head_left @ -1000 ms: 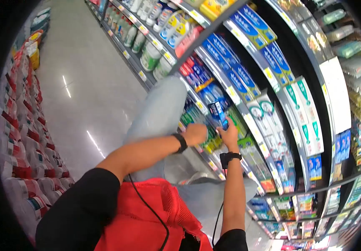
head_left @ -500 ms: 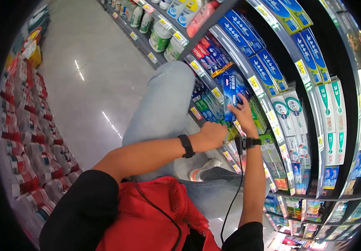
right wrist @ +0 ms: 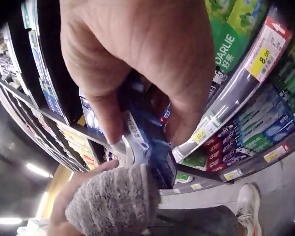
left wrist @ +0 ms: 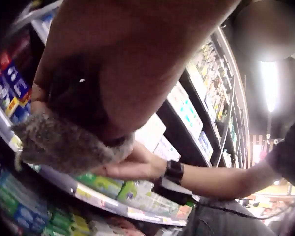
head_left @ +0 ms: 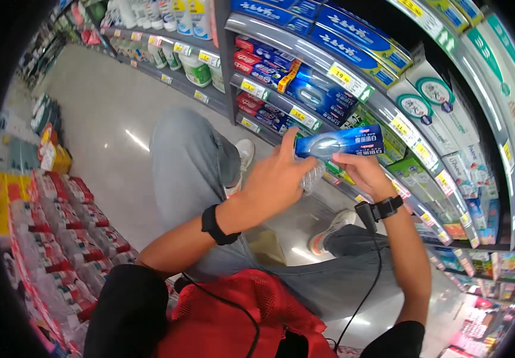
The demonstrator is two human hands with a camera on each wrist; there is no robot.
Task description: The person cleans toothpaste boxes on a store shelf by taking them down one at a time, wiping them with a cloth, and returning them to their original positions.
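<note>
A blue toothpaste box (head_left: 344, 142) lies sideways in front of the shelves in the head view. My right hand (head_left: 367, 174) pinches it from below, near its right half; in the right wrist view the fingers of that hand (right wrist: 137, 54) straddle the box (right wrist: 160, 152). Curled round a grey fluffy cloth (head_left: 312, 178), my left hand (head_left: 269, 188) is at the box's left end, with a finger raised beside it. The cloth (right wrist: 113, 201) is against the box's lower end in the right wrist view. In the left wrist view, the cloth (left wrist: 64, 145) hides the box.
Curved shelves with toothpaste boxes (head_left: 353, 39) and price tags rise in front and to the right. White bottles (head_left: 150, 15) stand on shelves at the upper left. Shrink-wrapped red-labelled bottles (head_left: 66, 250) are stacked at the left. My knee (head_left: 183, 161) is beside the left forearm.
The box has turned from upright to sideways and come away from the shelf towards me. My left hand has come up to its left end with the cloth. The head view has shifted.
</note>
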